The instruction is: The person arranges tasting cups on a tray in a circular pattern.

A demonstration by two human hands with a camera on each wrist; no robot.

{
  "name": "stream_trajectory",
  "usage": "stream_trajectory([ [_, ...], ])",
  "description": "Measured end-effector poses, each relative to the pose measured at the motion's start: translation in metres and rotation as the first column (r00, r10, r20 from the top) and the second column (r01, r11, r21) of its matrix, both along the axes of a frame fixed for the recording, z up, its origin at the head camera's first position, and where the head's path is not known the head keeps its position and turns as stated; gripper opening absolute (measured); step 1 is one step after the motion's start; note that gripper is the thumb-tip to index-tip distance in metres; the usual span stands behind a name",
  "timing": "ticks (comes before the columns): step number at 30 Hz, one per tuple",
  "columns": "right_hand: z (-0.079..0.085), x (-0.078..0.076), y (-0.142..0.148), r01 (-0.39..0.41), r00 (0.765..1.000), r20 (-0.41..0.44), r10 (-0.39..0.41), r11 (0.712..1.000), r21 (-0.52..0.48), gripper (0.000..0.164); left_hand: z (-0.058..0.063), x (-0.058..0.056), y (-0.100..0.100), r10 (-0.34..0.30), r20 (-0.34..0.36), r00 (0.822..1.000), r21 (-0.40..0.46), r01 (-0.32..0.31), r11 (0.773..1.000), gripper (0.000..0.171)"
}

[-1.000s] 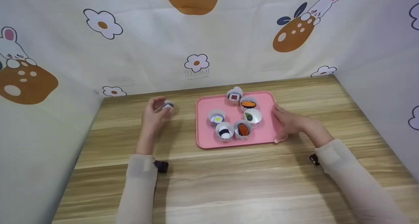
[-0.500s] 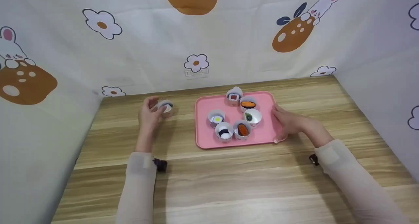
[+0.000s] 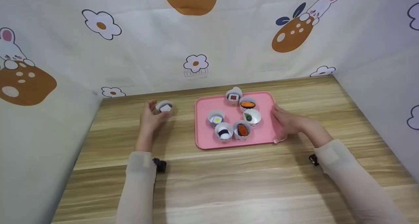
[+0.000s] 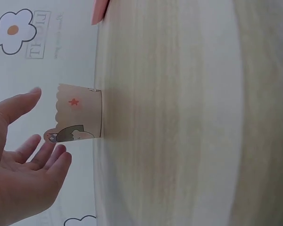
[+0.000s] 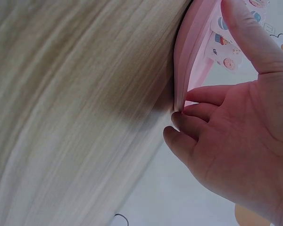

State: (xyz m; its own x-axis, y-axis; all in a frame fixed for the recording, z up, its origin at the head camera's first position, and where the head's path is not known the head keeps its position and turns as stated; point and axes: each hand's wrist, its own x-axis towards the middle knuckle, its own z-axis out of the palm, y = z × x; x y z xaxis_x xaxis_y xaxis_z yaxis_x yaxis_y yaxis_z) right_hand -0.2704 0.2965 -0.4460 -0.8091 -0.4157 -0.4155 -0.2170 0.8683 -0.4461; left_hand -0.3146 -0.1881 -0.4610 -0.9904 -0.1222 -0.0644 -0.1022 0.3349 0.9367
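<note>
A paper cup (image 3: pixel 164 112) with a white toy sushi piece (image 3: pixel 165 108) in it stands upright on the table, left of the tray. My left hand (image 3: pixel 150 119) is at its left side, thumb toward the near side. Spread thumb and fingers sit about the cup's scalloped rim in the left wrist view, with a gap at the thumb. My right hand (image 3: pixel 289 122) holds the right end of the pink tray (image 3: pixel 204 103), thumb at the near corner and fingers along the side. Seen from the right wrist, the fingertips (image 5: pixel 179 117) meet the tray's edge.
Several paper cups stand on the tray, among them one with an orange-topped sushi (image 3: pixel 247 104), one with a black-banded white piece (image 3: pixel 224 133) and one with a green garnish (image 3: pixel 248 117). A patterned cloth (image 3: pixel 147 54) rises behind the wood-grain table (image 3: pixel 209 181).
My left hand has drawn from over the cup to its left side, uncovering more of the cup and the white piece in it. My right hand and the tray have stayed put.
</note>
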Motion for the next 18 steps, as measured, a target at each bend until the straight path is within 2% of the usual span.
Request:
stream_trajectory([
  [3,0.001,0.001,0.0,-0.023,1.0,-0.019,0.023,1.0,0.008,0.131,-0.002,-0.002,0.001,-0.021,0.041,0.999,-0.01,0.021,1.0,0.078],
  [8,0.002,0.001,0.0,-0.002,1.0,0.0,0.002,1.0,0.01,0.131,-0.004,-0.005,0.003,-0.031,0.06,0.998,-0.082,0.036,0.996,0.079],
  [18,0.003,0.0,-0.001,0.011,1.0,0.012,-0.011,0.999,0.036,0.129,-0.009,-0.013,0.005,0.007,0.107,0.994,-0.181,0.013,0.983,0.072],
])
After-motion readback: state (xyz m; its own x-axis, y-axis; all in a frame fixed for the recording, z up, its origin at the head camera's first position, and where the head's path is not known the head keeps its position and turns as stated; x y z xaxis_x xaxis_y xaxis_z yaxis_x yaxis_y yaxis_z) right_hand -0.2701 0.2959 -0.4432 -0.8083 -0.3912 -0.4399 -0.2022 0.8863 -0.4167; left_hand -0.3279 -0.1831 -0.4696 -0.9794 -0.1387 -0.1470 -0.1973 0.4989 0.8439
